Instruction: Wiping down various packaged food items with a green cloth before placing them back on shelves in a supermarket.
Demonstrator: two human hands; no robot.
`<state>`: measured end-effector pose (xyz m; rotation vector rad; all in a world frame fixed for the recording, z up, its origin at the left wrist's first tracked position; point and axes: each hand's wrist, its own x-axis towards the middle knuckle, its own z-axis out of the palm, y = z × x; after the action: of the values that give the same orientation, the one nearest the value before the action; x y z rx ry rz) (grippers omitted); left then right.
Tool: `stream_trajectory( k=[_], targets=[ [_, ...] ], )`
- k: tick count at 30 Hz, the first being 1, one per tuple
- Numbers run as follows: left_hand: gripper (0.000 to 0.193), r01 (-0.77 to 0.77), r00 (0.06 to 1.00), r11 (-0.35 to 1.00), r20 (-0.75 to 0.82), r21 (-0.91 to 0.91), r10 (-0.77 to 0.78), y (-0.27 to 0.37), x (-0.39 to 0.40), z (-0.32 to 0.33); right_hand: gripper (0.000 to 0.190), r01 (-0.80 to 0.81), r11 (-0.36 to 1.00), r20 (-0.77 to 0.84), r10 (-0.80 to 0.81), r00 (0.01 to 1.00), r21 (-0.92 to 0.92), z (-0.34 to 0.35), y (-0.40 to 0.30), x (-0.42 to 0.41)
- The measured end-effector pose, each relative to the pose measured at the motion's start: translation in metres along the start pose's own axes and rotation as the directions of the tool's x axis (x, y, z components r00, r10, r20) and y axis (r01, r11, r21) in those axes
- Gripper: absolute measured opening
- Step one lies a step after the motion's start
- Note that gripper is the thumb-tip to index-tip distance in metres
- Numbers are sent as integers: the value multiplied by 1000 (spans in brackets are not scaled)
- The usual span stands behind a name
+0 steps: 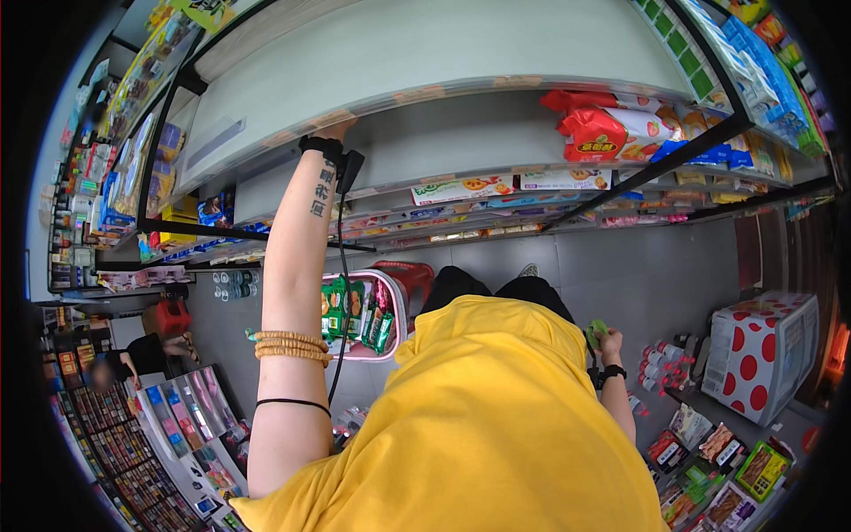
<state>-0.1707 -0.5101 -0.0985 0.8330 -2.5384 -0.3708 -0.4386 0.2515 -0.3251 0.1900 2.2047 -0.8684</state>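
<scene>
My left hand (pixel 334 130) reaches under the front edge of the upper shelf (pixel 425 93); its fingers are mostly hidden behind the clear price strip, so whether it holds anything does not show. Low at my right side, my right hand (pixel 608 344) is closed around a green cloth or wrapper (pixel 597 327). Red and white snack packs (pixel 615 133) lie on the second shelf to the right. Boxed snacks (pixel 462 189) stand on the shelf below. A pink-rimmed basket (pixel 401 312) holding green snack packets (pixel 342 306) is beneath my left forearm.
A red plastic stool (pixel 407 282) stands beside the basket. Bottled drinks (pixel 665 366) and a red-dotted white cabinet (pixel 754 356) are at the right. Another person (pixel 143 359) is at the far left near a display counter (pixel 176 415). A black shelf frame bar (pixel 651 173) crosses at the right.
</scene>
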Motion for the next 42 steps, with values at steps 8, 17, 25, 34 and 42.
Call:
stream_trajectory(
  k=[8, 17, 25, 34, 42],
  targets=[
    [66, 270, 953, 955, 174, -126, -247, 127, -47, -67, 15, 76, 987, 41, -71, 997, -139, 5, -49, 6],
    [17, 411, 911, 605, 331, -682, -245, 221, -306, -77, 23, 218, 850, 257, -102, 961, -479, 31, -135, 14],
    [46, 928, 277, 319, -215, -192, -936, 125, -508, 16, 18, 525, 539, 433, -299, 850, -658, 70, -184, 65],
    [87, 982, 0, 12, -61, -189, -998, 50, -555, 53, 28, 703, 590, 587, -426, 688, -397, 116, -235, -12],
    [64, 796, 319, 424, -297, -431, -900, 91, -511, 0, 22, 763, 622, 740, -427, 520, -177, 171, -308, -152]
  ],
)
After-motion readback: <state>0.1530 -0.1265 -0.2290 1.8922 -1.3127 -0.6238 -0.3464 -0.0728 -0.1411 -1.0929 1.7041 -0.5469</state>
